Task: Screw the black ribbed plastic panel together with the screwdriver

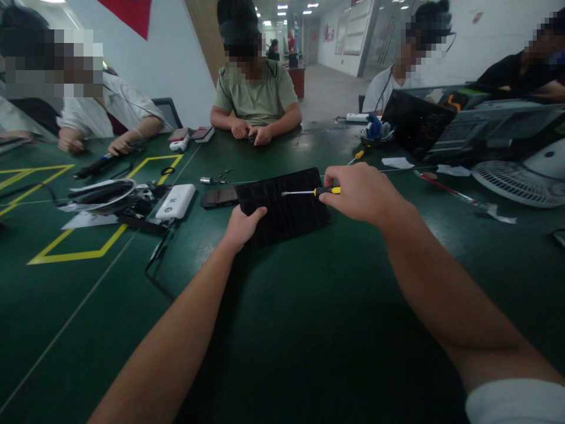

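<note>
My left hand [243,226] grips the left edge of a flat black rectangular panel [291,218], thumb on its face. The panel is tilted up toward me over the green table, and ribs or recesses show faintly on it. In my right hand [359,191] is a screwdriver [302,192] with a yellow and black handle. Its shaft points left across the panel; whether the tip touches the surface I cannot tell. Behind the panel's left side lies a dark flat device [218,198], partly covered. A small metal cylinder [207,181] and several tiny parts rest just beyond it.
Left of me are a white power bank [176,201] and a heap of cables and metal parts [110,197]. To the right lie a white fan [521,179], a computer case [494,132] and a second screwdriver [358,155]. Several people sit around the green table [282,330].
</note>
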Action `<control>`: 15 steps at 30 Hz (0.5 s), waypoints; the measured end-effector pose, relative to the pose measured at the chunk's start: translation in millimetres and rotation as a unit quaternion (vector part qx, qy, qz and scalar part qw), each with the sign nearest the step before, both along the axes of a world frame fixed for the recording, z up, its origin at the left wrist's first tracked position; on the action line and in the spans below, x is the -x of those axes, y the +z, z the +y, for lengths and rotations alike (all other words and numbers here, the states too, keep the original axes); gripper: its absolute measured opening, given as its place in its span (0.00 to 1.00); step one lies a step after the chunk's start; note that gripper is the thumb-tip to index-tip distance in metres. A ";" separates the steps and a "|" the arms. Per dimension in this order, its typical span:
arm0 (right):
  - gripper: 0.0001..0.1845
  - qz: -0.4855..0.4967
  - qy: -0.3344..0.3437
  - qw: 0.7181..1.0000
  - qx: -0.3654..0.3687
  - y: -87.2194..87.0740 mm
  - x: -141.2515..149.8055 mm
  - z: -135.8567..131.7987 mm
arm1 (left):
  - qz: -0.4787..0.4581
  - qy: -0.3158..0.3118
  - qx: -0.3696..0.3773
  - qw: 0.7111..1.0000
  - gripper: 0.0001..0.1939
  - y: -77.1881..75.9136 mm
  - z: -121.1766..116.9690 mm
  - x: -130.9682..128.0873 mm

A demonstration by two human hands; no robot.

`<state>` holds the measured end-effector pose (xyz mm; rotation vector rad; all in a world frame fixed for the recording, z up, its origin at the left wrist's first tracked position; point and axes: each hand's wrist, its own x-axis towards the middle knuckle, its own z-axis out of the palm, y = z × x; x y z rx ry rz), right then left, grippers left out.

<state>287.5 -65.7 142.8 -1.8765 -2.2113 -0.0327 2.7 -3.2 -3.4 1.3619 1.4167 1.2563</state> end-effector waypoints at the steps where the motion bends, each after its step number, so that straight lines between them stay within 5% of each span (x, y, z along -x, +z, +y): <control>1: 0.14 -0.001 -0.001 1.000 0.000 0.1 0.2 0.0 | -0.001 -0.002 0.000 1.000 0.21 -0.1 -0.1 0.1; 15: 0.13 0.001 0.000 1.000 0.006 0.7 2.5 -0.9 | 0.016 0.009 0.000 1.000 0.21 -0.1 -0.2 1.0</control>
